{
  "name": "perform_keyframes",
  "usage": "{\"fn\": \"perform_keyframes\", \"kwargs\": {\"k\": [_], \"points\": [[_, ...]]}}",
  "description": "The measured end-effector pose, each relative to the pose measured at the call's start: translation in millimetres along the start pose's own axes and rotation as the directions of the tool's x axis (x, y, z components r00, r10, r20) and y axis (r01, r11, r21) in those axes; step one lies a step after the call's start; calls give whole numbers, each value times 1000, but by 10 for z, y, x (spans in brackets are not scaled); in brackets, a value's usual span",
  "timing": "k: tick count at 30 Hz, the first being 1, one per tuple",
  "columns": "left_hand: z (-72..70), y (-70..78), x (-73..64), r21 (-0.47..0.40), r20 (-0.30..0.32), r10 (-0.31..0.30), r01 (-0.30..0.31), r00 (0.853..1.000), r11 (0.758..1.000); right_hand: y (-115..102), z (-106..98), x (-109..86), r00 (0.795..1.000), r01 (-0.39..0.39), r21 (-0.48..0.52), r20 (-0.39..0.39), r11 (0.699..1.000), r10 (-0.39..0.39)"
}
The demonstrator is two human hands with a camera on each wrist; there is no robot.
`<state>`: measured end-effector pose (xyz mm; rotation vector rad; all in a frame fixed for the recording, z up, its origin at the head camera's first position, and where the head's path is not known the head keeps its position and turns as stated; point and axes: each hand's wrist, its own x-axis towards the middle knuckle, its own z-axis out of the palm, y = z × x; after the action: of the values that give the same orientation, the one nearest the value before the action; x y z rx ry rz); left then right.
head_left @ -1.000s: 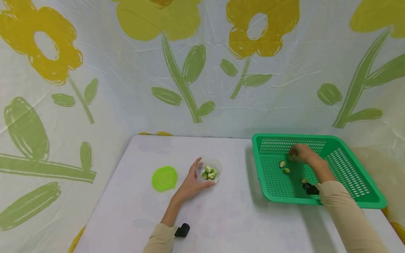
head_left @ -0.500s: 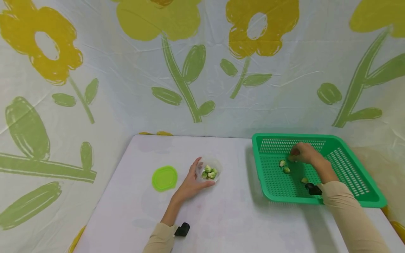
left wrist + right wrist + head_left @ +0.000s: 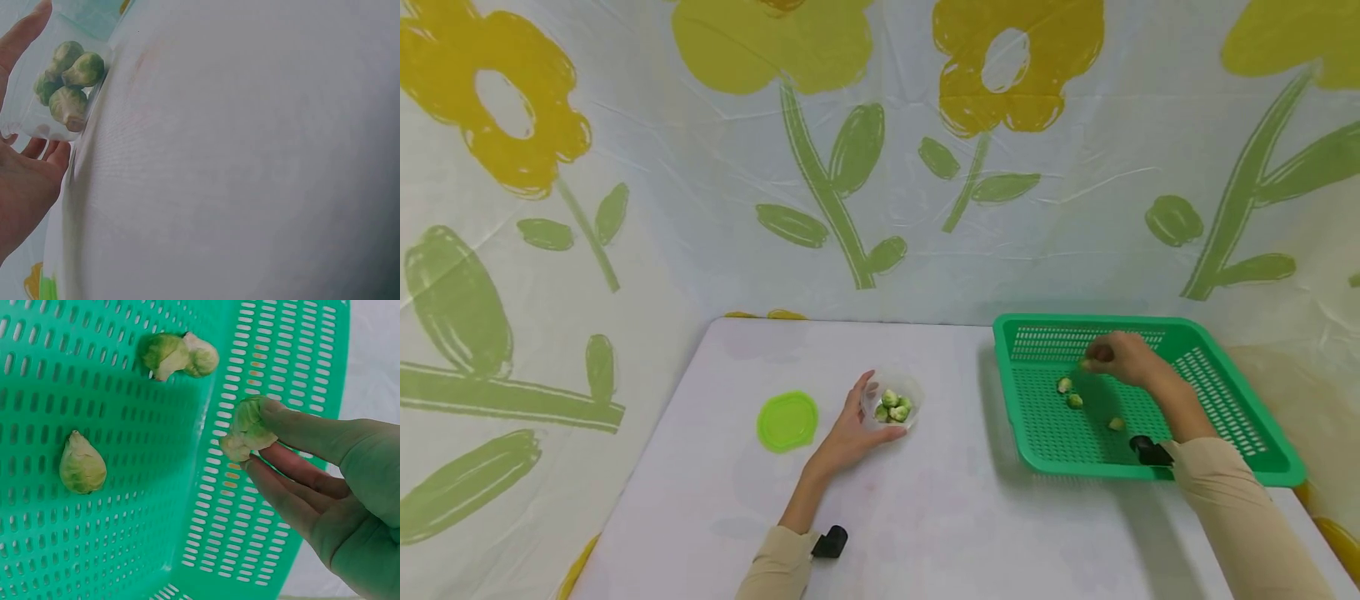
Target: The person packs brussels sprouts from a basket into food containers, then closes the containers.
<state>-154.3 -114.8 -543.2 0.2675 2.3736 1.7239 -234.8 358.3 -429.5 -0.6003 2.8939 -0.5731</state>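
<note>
Here we go: between my right fingers sits a sprout, leafy and smooth, with a faint waxy look! The basket is green moulded plastic, slotted all over, a soft sheen along its rim. Over at my left fingers, the tub shows thin, see-through plastic, glossy in spots; the lime lid looks like smooth plastic too. The bench reads matt and smooth. Behind, a printed sheet, creased, dully shiny. And my sleeves: matt, wrinkled cloth!
</note>
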Motion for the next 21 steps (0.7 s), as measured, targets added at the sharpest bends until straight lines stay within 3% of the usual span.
{"fn": "perform_keyframes", "kwargs": {"k": [21], "points": [[-1, -9, 10, -25, -7, 1, -1, 1000, 1000, -299, -174, -91, 996, 32, 14, -87, 999, -31]]}}
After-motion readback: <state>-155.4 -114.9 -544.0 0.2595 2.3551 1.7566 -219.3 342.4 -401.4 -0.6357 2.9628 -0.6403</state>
